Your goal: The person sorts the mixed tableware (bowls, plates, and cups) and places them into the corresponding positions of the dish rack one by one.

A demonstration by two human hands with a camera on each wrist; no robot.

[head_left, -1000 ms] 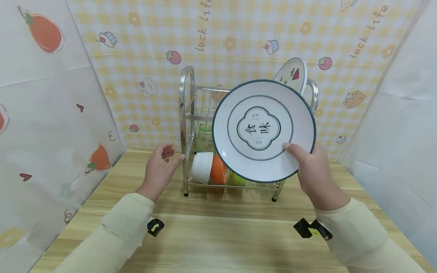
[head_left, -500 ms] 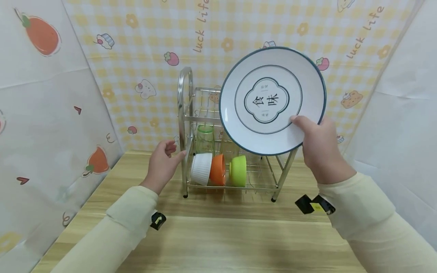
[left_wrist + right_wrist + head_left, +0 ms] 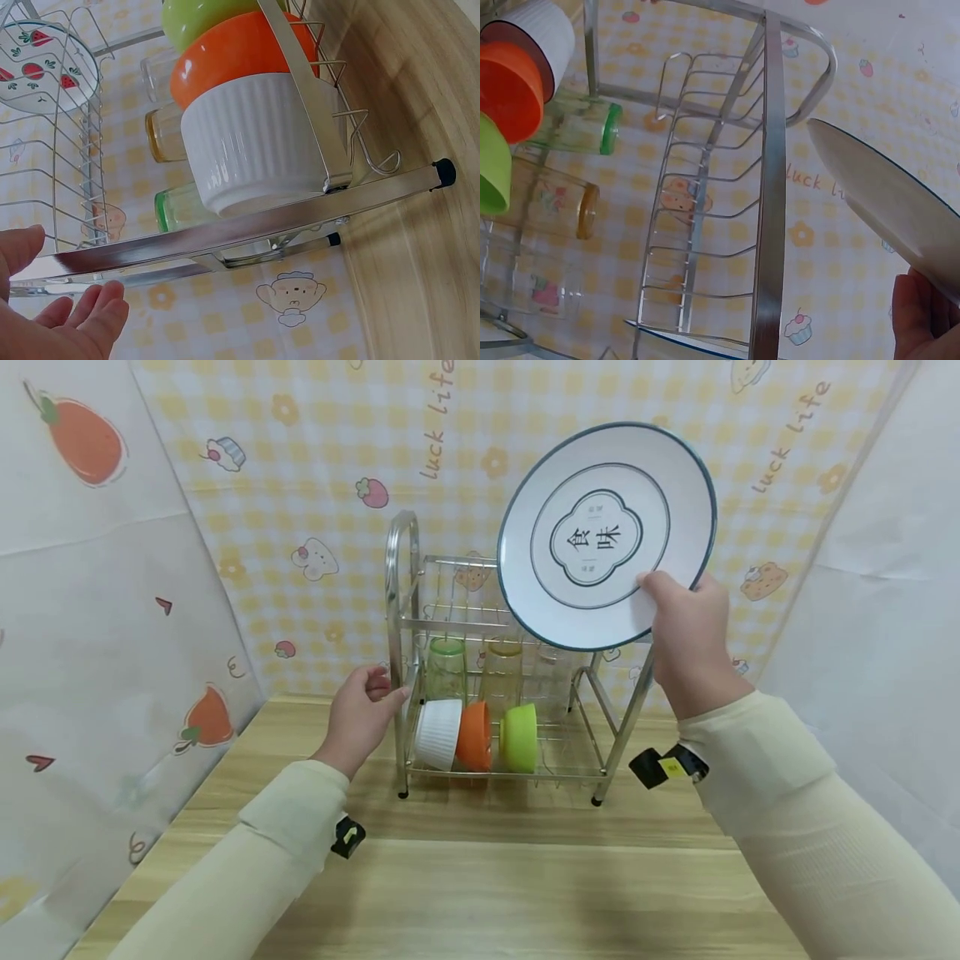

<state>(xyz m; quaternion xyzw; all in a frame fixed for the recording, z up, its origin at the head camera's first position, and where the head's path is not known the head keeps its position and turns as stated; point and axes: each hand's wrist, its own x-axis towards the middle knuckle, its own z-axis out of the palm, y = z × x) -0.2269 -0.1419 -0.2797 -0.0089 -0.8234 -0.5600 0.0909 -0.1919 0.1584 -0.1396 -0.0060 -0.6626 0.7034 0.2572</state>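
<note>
My right hand (image 3: 692, 625) grips the lower right rim of a white plate (image 3: 611, 452) with a dark blue edge, its thumb on the printed face. The plate is tilted up above the right part of a two-tier metal dish rack (image 3: 468, 625); in the right wrist view its underside (image 3: 889, 199) stands apart from the upper tier's wires. My left hand (image 3: 360, 714) is at the rack's left post, thumb and fingers spread on either side of it; firm contact cannot be made out. Another plate (image 3: 49, 71), with strawberry prints, stands in the upper tier.
On the lower tier lie a white ribbed bowl (image 3: 437, 735), an orange bowl (image 3: 475, 737) and a green bowl (image 3: 520, 739) on their sides. Behind them are a green glass (image 3: 447, 668), an amber glass (image 3: 502, 672) and a clear glass (image 3: 551, 681). A wooden table (image 3: 480, 893) bears the rack.
The right hand has raised the plate from in front of the rack to above its upper tier, uncovering the bowls and glasses. My left hand has stayed by the left post.
</note>
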